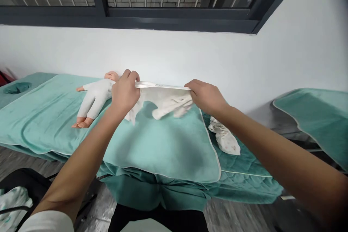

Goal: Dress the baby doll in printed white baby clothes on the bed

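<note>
A small white garment (165, 98), likely baby clothing, is stretched taut along its upper edge between my two hands, above the bed. My left hand (125, 92) is closed on one end of that edge, and my right hand (206, 96) grips the other. Loose folds hang below the edge; the garment's exact kind is unclear. Left of my left hand, a baby doll (95, 98) in a white outfit lies on the green blanket (163, 148), its head partly hidden. Beside my right forearm rests a crumpled white patterned cloth (227, 139).
The blanket covers a bed with a darker green quilted cover (252, 166), set against a white wall (174, 54) under a dark window frame (176, 21). Another green cover (320, 116) is at the right. A black chair or bag with patterned cloth (15, 203) stands lower left.
</note>
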{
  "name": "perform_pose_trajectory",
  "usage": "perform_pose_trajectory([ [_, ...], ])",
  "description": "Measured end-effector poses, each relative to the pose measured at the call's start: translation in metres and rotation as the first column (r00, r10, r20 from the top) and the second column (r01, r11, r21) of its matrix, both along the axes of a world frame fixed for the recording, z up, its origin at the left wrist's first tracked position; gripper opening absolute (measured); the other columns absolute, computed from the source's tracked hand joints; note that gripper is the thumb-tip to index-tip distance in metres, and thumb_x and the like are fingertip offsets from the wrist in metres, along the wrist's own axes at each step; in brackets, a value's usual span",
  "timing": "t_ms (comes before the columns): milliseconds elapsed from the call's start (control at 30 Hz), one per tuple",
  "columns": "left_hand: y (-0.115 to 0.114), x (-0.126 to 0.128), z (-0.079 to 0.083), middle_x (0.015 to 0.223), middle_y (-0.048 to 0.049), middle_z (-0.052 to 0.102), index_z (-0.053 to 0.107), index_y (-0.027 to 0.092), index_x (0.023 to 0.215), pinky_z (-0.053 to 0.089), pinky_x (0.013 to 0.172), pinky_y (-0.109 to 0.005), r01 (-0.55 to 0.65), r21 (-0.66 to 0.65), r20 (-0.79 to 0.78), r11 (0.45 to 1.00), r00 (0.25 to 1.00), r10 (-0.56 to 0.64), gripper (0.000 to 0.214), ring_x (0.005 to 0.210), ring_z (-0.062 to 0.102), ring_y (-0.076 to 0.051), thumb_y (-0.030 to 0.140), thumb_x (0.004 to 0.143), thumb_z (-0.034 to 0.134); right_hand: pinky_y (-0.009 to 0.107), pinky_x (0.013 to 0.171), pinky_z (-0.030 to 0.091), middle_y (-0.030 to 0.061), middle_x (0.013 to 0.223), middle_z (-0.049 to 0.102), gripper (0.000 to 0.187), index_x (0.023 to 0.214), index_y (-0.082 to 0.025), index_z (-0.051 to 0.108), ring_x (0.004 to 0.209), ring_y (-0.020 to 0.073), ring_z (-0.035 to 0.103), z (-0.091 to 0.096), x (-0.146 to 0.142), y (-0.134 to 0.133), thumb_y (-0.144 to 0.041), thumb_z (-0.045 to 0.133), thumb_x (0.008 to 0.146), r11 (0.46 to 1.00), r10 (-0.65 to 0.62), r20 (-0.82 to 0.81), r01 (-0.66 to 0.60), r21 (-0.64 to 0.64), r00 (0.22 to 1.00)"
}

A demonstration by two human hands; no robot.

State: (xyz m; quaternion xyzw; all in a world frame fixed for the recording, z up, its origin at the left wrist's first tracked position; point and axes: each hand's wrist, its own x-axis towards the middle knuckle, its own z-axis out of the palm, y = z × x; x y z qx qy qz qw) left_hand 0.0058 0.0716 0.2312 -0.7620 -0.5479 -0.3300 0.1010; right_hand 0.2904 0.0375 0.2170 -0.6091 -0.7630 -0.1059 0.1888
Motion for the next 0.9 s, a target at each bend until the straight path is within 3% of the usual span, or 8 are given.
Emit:
perform_pose_trajectory([
  [167, 0.008, -0.019, -0.006, 0.093, -0.0043, 0.063, 0.054, 0.02, 0.088, 0.044, 0.072, -0.031, 0.177, -0.144, 0.228, 0.974, 0.963, -0.141, 0.01, 0.084, 0.057, -0.02, 0.016, 0.08, 0.051, 0.039, 0.081, 0.05, 0.0059, 0.109, 0.073, 0.037, 0.104, -0.024, 0.072, 0.099, 0.0278, 0.065, -0.005, 0.029, -0.008, -0.018, 0.042, 0.084, 0.999, 0.0, -0.237, -0.01, -0.044, 0.972],
  [267, 0.01, -0.027, -0.004, 0.086, -0.0022, 0.064, 0.056, 0.02, 0.09, 0.043, 0.069, -0.029, 0.189, -0.284, 0.302, 0.94, 0.948, -0.1, 0.011, 0.077, 0.057, -0.018, 0.025, 0.08, 0.058, 0.036, 0.073, 0.051, 0.0041, 0.097, 0.075, 0.035, 0.1, -0.026, 0.073, 0.088, 0.0259, 0.067, -0.007, 0.042, -0.015, -0.02, 0.044, 0.081, 0.994, -0.079, -0.33, 0.051, -0.092, 0.941],
  [400, 0.024, -0.037, -0.004, 0.088, -0.0039, 0.068, 0.061, 0.021, 0.095, 0.045, 0.071, -0.031, 0.149, -0.545, 0.172, 0.825, 0.983, -0.064, 0.024, 0.082, 0.063, -0.023, 0.038, 0.078, 0.064, 0.032, 0.064, 0.049, 0.0022, 0.087, 0.075, 0.032, 0.094, -0.026, 0.074, 0.075, 0.0225, 0.066, -0.014, 0.053, -0.009, -0.02, 0.047, 0.077, 0.952, -0.229, -0.291, 0.151, -0.267, 0.929],
  [500, 0.044, -0.036, -0.018, 0.102, -0.009, 0.071, 0.064, 0.021, 0.102, 0.047, 0.079, -0.034, 0.039, -0.646, -0.017, 0.762, 0.998, -0.065, 0.034, 0.096, 0.065, -0.03, 0.043, 0.076, 0.068, 0.032, 0.072, 0.05, 0.0021, 0.103, 0.075, 0.032, 0.095, -0.026, 0.074, 0.089, 0.0237, 0.068, -0.03, 0.056, 0.012, -0.018, 0.049, 0.076, 0.912, -0.169, -0.151, 0.096, -0.398, 0.974],
  [667, 0.056, 0.003, -0.075, 0.121, -0.0229, 0.063, 0.057, 0.013, 0.121, 0.045, 0.093, -0.045, -0.237, -0.32, -0.19, 0.917, 0.965, 0.183, 0.033, 0.114, 0.06, -0.036, 0.018, 0.091, 0.045, 0.045, 0.092, 0.05, 0.0147, 0.125, 0.068, 0.045, 0.12, -0.018, 0.065, 0.11, 0.032, 0.063, -0.087, 0.026, 0.043, -0.01, 0.046, 0.08, 0.925, -0.175, -0.075, 0.138, -0.355, 0.982],
  [767, 0.044, 0.037, -0.125, 0.132, -0.0252, 0.056, 0.057, 0.012, 0.12, 0.041, 0.1, -0.051, -0.087, -0.244, -0.174, 0.966, 0.984, 0.044, 0.035, 0.126, 0.049, -0.038, 0.011, 0.092, 0.037, 0.055, 0.112, 0.037, 0.0231, 0.142, 0.054, 0.044, 0.125, -0.008, 0.06, 0.133, 0.037, 0.047, -0.136, -0.022, 0.043, -0.01, 0.048, 0.083, 0.989, -0.091, -0.291, 0.052, -0.142, 0.952],
  [833, 0.037, 0.054, -0.156, 0.129, -0.0215, 0.058, 0.058, 0.013, 0.119, 0.042, 0.103, -0.047, 0.109, -0.383, -0.075, 0.917, 0.986, -0.149, 0.034, 0.124, 0.051, -0.033, 0.011, 0.091, 0.039, 0.049, 0.117, 0.035, 0.0161, 0.141, 0.057, 0.04, 0.127, -0.015, 0.06, 0.134, 0.0325, 0.048, -0.17, -0.056, 0.041, -0.02, 0.049, 0.089, 0.989, 0.055, -0.429, -0.109, -0.103, 0.902],
  [900, 0.036, 0.064, -0.182, 0.126, -0.0207, 0.06, 0.059, 0.011, 0.117, 0.042, 0.106, -0.046, 0.15, -0.474, 0.01, 0.868, 0.986, -0.165, 0.031, 0.124, 0.053, -0.032, 0.014, 0.092, 0.042, 0.049, 0.117, 0.037, 0.0139, 0.138, 0.059, 0.038, 0.128, -0.021, 0.06, 0.134, 0.0322, 0.05, -0.198, -0.079, 0.043, -0.028, 0.049, 0.092, 0.989, 0.041, -0.479, -0.104, -0.105, 0.877],
])
